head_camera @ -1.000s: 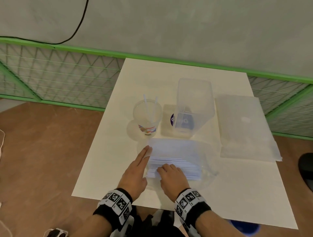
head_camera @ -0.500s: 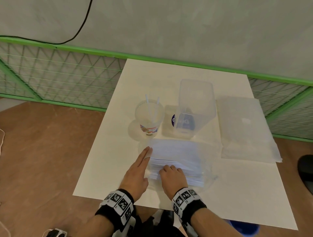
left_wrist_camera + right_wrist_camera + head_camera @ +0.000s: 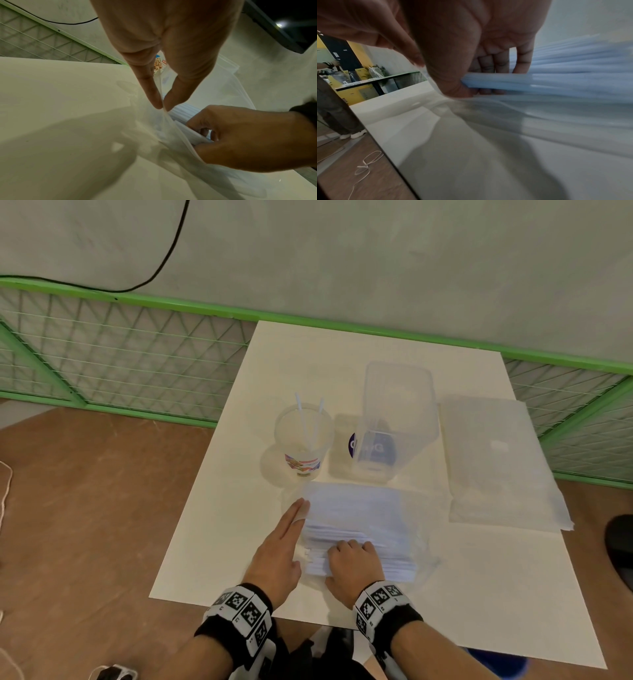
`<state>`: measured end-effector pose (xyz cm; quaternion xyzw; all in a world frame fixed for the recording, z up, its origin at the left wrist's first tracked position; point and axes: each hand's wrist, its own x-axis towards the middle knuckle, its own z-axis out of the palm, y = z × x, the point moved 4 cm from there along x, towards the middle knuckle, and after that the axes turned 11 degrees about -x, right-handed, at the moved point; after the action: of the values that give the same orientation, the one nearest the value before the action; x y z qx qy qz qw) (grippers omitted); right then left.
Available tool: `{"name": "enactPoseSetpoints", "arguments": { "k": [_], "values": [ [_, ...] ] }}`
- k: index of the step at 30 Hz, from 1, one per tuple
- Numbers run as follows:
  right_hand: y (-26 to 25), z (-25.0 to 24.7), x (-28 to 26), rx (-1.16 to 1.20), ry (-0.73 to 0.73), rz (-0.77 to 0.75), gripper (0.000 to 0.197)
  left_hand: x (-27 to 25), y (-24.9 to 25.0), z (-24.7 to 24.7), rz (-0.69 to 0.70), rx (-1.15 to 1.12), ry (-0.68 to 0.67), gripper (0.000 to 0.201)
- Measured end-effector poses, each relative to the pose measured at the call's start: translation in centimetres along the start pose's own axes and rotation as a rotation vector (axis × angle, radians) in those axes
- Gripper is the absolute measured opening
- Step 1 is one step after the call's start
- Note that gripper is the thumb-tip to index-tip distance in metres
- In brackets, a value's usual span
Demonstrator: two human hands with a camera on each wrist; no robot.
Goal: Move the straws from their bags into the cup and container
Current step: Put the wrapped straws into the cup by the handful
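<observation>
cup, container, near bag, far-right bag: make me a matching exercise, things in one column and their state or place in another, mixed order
Things:
1. cup
2. container
3. near bag
4. right bag

States:
a. lies flat at the table's right side, untouched
b. two straws stand in it
c. both hands work at its open end
d. clear, upright, beside the cup

Pairs: 1-b, 2-d, 3-c, 4-a. The left hand pinches the film; the right hand grips a bundle of straws.

Black wristbands – white blocks with black square-pattern markers – bare forearms.
</observation>
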<state>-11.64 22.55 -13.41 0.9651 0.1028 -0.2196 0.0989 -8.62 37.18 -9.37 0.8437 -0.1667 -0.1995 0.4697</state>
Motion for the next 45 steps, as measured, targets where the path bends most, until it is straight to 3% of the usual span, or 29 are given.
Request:
{"name": "enactPoseSetpoints", "arguments": {
  "k": [4,8,10,13,15,18,21,24,26,30,33,36,42,45],
  "values": [
    [1.1,-0.2,-0.6,0.151,0.045,-0.028,0.038,0.0,-0.1,-0.3,-0.013,-0.007,0.003,0.106],
    [2.9,-1.7,-1.5,0.378,0.124,-0.021,0.026,0.2,0.1,-0.6,-0.015,-0.039,0.003,0.106],
    [3.6,-3.3,-2.2,0.579,0.216,-0.008,0.02,0.3,0.2,-0.7,-0.016,-0.048,0.009,0.106],
    [4.5,-6.0,-3.8,1.085,0.397,0.062,0.026,0.5,0.4,-0.9,-0.038,-0.035,0.016,0.106],
    [4.9,-6.6,-4.5,1.233,0.42,0.141,0.022,0.7,0.6,-1.0,-0.041,-0.034,0.022,0.106],
    [5.5,-4.6,-4.4,1.139,0.352,0.216,0.02,0.8,0.8,-1.0,-0.034,-0.049,0.024,0.106],
    [6.1,-3.4,-4.1,1.067,0.268,0.262,0.035,0.9,0.8,-0.8,-0.029,-0.073,0.021,0.104],
    [6.7,-5.2,-4.2,1.05,0.247,0.239,0.038,1.0,0.7,-0.7,-0.036,-0.083,0.014,0.104],
    [7.6,-7.8,-4.3,1.08,0.262,0.244,0.029,1.1,0.5,-0.8,-0.032,-0.082,0.011,0.104],
    [10.5,-17.0,-4.7,1.192,0.454,0.234,0.011,1.1,0.3,-1.0,-0.051,-0.073,-0.002,0.102],
    [12.5,-24.2,-3.9,1.119,0.693,0.213,0.012,1.1,0.4,-0.9,-0.07,-0.076,-0.028,0.103],
    [12.7,-28.3,-1.0,1.016,0.789,0.23,0.011,1.1,0.5,-0.9,-0.069,-0.09,-0.041,0.102],
    [10.1,-27.2,7.2,0.841,0.543,0.169,0.027,1.3,0.4,-1.2,-0.089,-0.09,-0.019,0.094],
    [9.8,-26.5,7.8,0.77,0.547,0.161,0.038,1.3,0.6,-1.4,-0.083,-0.055,0.0,0.087]
  ]
}}
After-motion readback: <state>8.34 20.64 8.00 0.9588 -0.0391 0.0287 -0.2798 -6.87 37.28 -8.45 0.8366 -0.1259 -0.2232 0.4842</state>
